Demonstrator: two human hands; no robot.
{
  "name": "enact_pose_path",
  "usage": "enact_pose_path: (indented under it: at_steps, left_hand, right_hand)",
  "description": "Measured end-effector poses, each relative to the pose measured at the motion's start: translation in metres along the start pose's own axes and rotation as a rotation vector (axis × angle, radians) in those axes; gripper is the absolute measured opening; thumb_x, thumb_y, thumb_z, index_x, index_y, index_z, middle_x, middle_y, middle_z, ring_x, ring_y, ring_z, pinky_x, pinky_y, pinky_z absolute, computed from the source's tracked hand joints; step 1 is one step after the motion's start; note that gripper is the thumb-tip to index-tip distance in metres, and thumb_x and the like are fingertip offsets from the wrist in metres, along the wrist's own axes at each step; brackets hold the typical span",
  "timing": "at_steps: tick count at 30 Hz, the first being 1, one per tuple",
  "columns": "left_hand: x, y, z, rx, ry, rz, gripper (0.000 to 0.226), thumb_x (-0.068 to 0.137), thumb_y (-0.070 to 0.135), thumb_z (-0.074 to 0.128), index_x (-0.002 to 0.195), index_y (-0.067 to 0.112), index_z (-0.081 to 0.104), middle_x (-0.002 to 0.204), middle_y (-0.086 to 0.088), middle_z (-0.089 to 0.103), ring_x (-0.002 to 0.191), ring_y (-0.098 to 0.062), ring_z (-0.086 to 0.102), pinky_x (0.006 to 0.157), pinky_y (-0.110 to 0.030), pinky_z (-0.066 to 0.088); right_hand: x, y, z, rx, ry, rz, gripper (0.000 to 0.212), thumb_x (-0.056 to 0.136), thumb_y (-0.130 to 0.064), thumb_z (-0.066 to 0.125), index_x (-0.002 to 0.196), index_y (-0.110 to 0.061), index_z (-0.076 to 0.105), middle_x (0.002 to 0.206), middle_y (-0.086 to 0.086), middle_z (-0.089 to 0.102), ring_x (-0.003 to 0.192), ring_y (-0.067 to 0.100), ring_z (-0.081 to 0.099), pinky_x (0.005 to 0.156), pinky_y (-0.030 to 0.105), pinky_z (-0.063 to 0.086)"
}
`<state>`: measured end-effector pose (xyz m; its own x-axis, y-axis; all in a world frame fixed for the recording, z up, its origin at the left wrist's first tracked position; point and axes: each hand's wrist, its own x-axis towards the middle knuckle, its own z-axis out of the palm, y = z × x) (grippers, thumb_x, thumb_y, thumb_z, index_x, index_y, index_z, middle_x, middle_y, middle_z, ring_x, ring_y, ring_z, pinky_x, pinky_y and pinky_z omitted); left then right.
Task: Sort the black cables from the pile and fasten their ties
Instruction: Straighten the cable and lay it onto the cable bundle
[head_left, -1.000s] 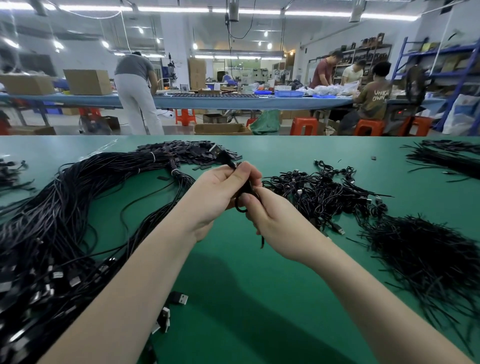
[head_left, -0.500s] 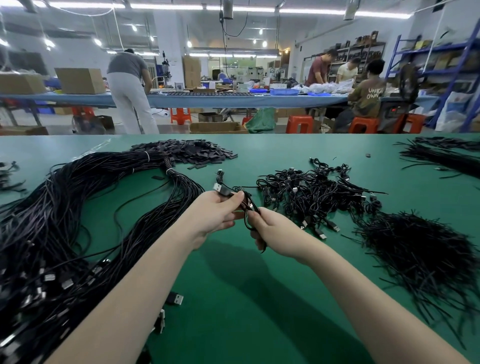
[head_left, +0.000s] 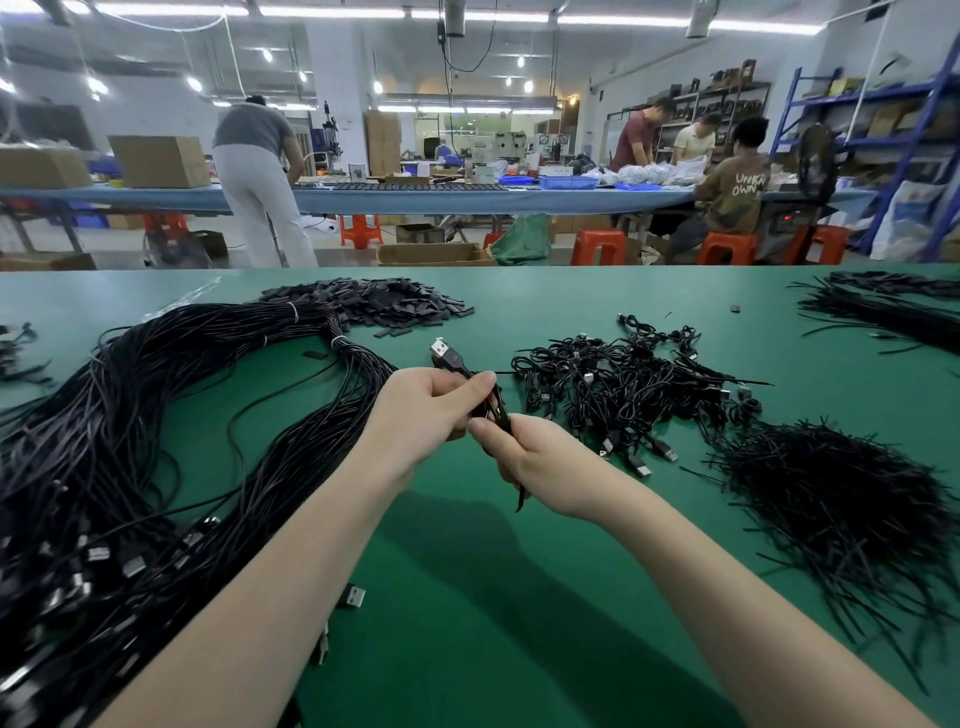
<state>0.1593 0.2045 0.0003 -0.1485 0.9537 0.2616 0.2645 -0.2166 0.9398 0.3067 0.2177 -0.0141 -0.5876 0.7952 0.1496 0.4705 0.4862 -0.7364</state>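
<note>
Above green table (head_left: 467, 597), two hands (head_left: 431, 410), one cable (head_left: 452, 358)

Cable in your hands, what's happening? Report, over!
Both hands, left and right, grip one coiled cable. USB plug pokes up past left fingers. Tie not visibly fastened. Nothing in the way.

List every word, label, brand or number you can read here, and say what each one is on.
"UNKN OWN" in two lines: on the back of the brown shirt of the person seated at the far bench.
The cardboard boxes, the shelf goods and the bench machines carry nothing legible.
The held cable shows no marking.
</note>
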Motion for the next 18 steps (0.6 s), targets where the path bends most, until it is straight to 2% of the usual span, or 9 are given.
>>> enact_pose_path:
  at_steps: [2,4,8,11,15,18]
  left_hand:
    - [-0.001,0.001,0.000,0.083,-0.001,0.030,0.046,0.088,0.032,0.066,0.045,0.016,0.062,0.045,0.003,0.048,0.046,-0.011,0.041,0.055,-0.019,0.040]
    - [-0.001,0.002,0.000,0.100,-0.012,0.022,0.049,0.089,0.032,0.066,0.041,0.026,0.062,0.040,0.009,0.048,0.042,-0.004,0.041,0.050,-0.013,0.039]
    - [-0.001,-0.001,0.000,0.020,-0.035,-0.046,0.053,0.090,0.029,0.066,0.038,0.021,0.060,0.041,0.005,0.044,0.041,-0.005,0.042,0.050,-0.015,0.043]
    - [-0.002,-0.004,0.003,-0.045,-0.071,-0.109,0.047,0.091,0.027,0.065,0.044,0.019,0.064,0.040,0.005,0.044,0.040,-0.003,0.046,0.049,-0.014,0.043]
    - [0.001,-0.008,-0.001,-0.121,-0.134,-0.247,0.029,0.091,0.033,0.064,0.070,0.013,0.068,0.046,0.003,0.049,0.055,-0.011,0.053,0.060,-0.019,0.054]
    - [0.000,-0.006,-0.005,-0.094,-0.161,-0.315,0.028,0.090,0.039,0.063,0.080,0.013,0.068,0.050,0.007,0.059,0.066,-0.007,0.065,0.063,-0.019,0.052]
  right_hand:
    - [-0.001,0.001,0.001,-0.073,0.005,-0.026,0.044,0.096,-0.050,0.044,0.067,-0.018,0.034,0.058,-0.005,0.036,0.050,0.010,0.030,0.050,0.027,0.025]
    - [-0.002,0.001,0.002,-0.097,0.016,-0.028,0.043,0.096,-0.047,0.045,0.067,-0.018,0.034,0.057,-0.006,0.035,0.049,0.009,0.027,0.048,0.028,0.023]
    - [-0.001,0.003,0.002,-0.245,0.047,-0.009,0.039,0.099,-0.035,0.036,0.065,-0.016,0.032,0.057,-0.001,0.040,0.051,0.017,0.033,0.051,0.032,0.027]
    - [-0.001,0.006,0.002,-0.291,0.013,0.025,0.038,0.100,-0.033,0.031,0.068,-0.014,0.033,0.060,0.003,0.043,0.054,0.020,0.035,0.053,0.033,0.029]
    - [0.001,0.011,0.004,-0.117,-0.030,0.085,0.034,0.101,-0.027,0.032,0.070,-0.014,0.035,0.062,0.001,0.041,0.055,0.017,0.033,0.054,0.031,0.029]
    - [0.003,0.015,0.005,0.110,-0.057,0.157,0.033,0.102,-0.025,0.032,0.071,-0.014,0.039,0.058,-0.002,0.044,0.053,0.016,0.038,0.053,0.029,0.039]
